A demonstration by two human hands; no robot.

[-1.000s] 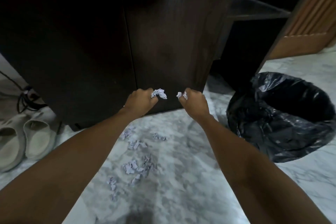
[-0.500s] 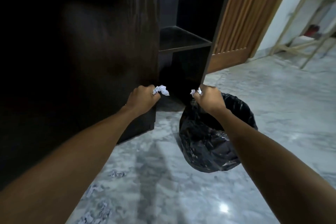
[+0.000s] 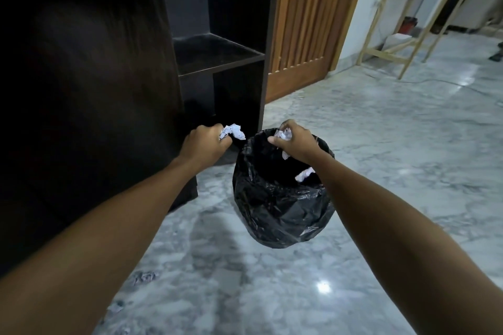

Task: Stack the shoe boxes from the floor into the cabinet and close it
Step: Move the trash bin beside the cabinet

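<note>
A dark wooden cabinet (image 3: pixel 89 95) fills the left side, with an open shelved section (image 3: pixel 217 51) beside it. No shoe boxes are in view. My left hand (image 3: pixel 204 144) is closed on crumpled white paper (image 3: pixel 232 131) just left of a bin lined with a black bag (image 3: pixel 280 215). My right hand (image 3: pixel 295 141) hovers over the bin's mouth, fingers loosening around more crumpled paper (image 3: pixel 283 134). Two white scraps (image 3: pixel 304 174) are below that hand, inside the bin's opening.
Paper scraps (image 3: pixel 145 277) lie on the marble floor at the lower left. A slatted wooden door (image 3: pixel 304 35) stands behind the shelves. A light wooden frame (image 3: pixel 408 16) stands at the far right, with open floor in between.
The view has swung right from the cabinet front to the bin. Both hands moved right with their paper; my right hand now sits over the bin and scraps are falling from it.
</note>
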